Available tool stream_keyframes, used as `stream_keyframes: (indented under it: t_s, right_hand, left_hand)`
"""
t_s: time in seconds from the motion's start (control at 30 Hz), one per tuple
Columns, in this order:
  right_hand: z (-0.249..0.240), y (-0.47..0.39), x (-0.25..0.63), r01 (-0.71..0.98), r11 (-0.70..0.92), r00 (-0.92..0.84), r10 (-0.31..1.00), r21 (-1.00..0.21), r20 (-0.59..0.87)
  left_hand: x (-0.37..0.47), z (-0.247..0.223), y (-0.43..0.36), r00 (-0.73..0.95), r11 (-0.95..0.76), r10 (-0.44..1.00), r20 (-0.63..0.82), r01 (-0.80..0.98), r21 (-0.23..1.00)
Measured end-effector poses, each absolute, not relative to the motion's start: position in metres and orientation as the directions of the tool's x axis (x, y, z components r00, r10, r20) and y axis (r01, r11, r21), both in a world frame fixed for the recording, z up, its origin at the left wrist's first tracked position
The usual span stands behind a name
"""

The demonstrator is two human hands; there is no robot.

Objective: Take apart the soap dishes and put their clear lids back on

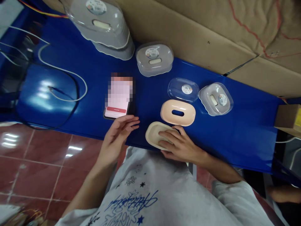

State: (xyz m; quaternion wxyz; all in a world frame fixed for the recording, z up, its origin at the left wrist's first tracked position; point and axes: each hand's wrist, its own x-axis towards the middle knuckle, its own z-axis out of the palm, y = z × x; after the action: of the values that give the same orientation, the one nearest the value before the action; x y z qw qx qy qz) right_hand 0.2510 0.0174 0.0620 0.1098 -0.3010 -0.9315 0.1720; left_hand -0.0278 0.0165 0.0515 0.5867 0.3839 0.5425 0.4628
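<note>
A cream oval dish (154, 133) lies at the front edge of the blue table. My right hand (178, 144) grips its right end, with some fingers inside the hollow and others at the rim. Just beyond it sits a peach oval lid (166, 113) with a slot in its middle. Behind the lid is a clear plastic cover (175, 89) with a round label. My left hand (123, 127) holds nothing; its fingers are stretched out and slightly curved. It hovers beside the lower end of a phone (116, 111), whose screen is mostly blurred out.
Clear-covered oval boxes stand along the back: a tall stack (110, 34), a single box (154, 67) and another box (216, 105) at right. Brown cardboard (195, 34) borders the table's far side. A white cable (86, 88) loops at left; a small carton (288, 121) is at far right.
</note>
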Motion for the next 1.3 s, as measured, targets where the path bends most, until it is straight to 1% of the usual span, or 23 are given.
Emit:
stream_keyframes:
  t_s: [0.07,0.13,0.17,0.23,0.3,0.33,0.4,0.43,0.5,0.57,0.63,0.7,0.77,0.83,0.97,1.07,1.13,1.2,1.3]
  right_hand:
    - [0.062,0.017,0.252,0.511,0.737,-0.752,0.633,-0.443,0.185]
    - [0.064,0.017,0.253,0.479,0.735,-0.714,0.644,-0.48,0.275]
    - [0.065,0.017,0.254,0.459,0.743,-0.704,0.639,-0.487,0.311]
    - [0.067,0.02,0.257,0.413,0.767,-0.706,0.61,-0.491,0.36]
    - [0.069,0.026,0.264,0.374,0.771,-0.718,0.593,-0.516,0.364]
    - [0.069,0.03,0.27,0.377,0.756,-0.71,0.607,-0.535,0.357]
    - [0.069,0.039,0.283,0.47,0.695,-0.656,0.687,-0.544,0.311]
    - [0.068,0.044,0.289,0.55,0.655,-0.622,0.736,-0.518,0.269]
    - [0.065,0.052,0.3,0.691,0.597,-0.573,0.796,-0.407,0.195]
    - [0.061,0.056,0.303,0.745,0.596,-0.577,0.801,-0.301,0.158]
    - [0.058,0.055,0.3,0.755,0.6,-0.568,0.8,-0.265,0.192]
    - [0.06,0.051,0.294,0.768,0.567,-0.498,0.821,-0.298,0.28]
    - [0.065,0.044,0.286,0.755,0.55,-0.432,0.827,-0.358,0.36]
    - [0.072,0.037,0.278,0.713,0.586,-0.459,0.805,-0.384,0.376]
    - [0.08,0.029,0.27,0.638,0.699,-0.603,0.714,-0.322,0.355]
    - [0.079,0.028,0.269,0.611,0.737,-0.635,0.674,-0.288,0.377]
    - [0.077,0.028,0.269,0.607,0.743,-0.645,0.668,-0.282,0.371]
    - [0.075,0.028,0.269,0.603,0.743,-0.647,0.668,-0.289,0.367]
    - [0.071,0.032,0.273,0.566,0.754,-0.668,0.656,-0.334,0.351]
  left_hand:
    - [-0.019,0.053,0.013,-0.036,0.304,0.947,-0.32,-0.227,0.925]
    - [-0.007,0.056,0.008,0.002,0.316,0.943,-0.333,-0.317,0.894]
    - [-0.001,0.057,0.004,0.053,0.347,0.934,-0.352,-0.36,0.866]
    - [0.01,0.059,-0.001,0.21,0.483,0.875,-0.436,-0.415,0.771]
    - [0.019,0.058,-0.003,0.331,0.626,0.78,-0.531,-0.432,0.65]
    - [0.022,0.056,-0.003,0.355,0.673,0.738,-0.574,-0.443,0.592]
    - [0.025,0.053,-0.002,0.352,0.719,0.68,-0.643,-0.494,0.489]
    - [0.025,0.051,-0.001,0.342,0.721,0.662,-0.668,-0.533,0.442]
    - [0.022,0.049,0.0,0.336,0.705,0.639,-0.692,-0.616,0.352]
    - [0.02,0.049,0.0,0.356,0.679,0.629,-0.691,-0.685,0.265]
    - [0.021,0.05,0.001,0.392,0.656,0.629,-0.671,-0.731,0.188]
    - [0.026,0.051,0.002,0.423,0.638,0.643,-0.639,-0.757,0.142]
    - [0.034,0.051,0.006,0.438,0.626,0.669,-0.6,-0.768,0.137]
    - [0.043,0.05,0.011,0.452,0.624,0.697,-0.556,-0.765,0.16]
    - [0.057,0.049,0.018,0.508,0.656,0.713,-0.482,-0.726,0.205]
    - [0.063,0.05,0.021,0.544,0.665,0.721,-0.429,-0.717,0.21]
    - [0.066,0.05,0.02,0.548,0.659,0.736,-0.398,-0.714,0.235]
    - [0.068,0.051,0.02,0.522,0.641,0.758,-0.392,-0.709,0.294]
    - [0.069,0.05,0.02,0.437,0.608,0.779,-0.449,-0.702,0.372]
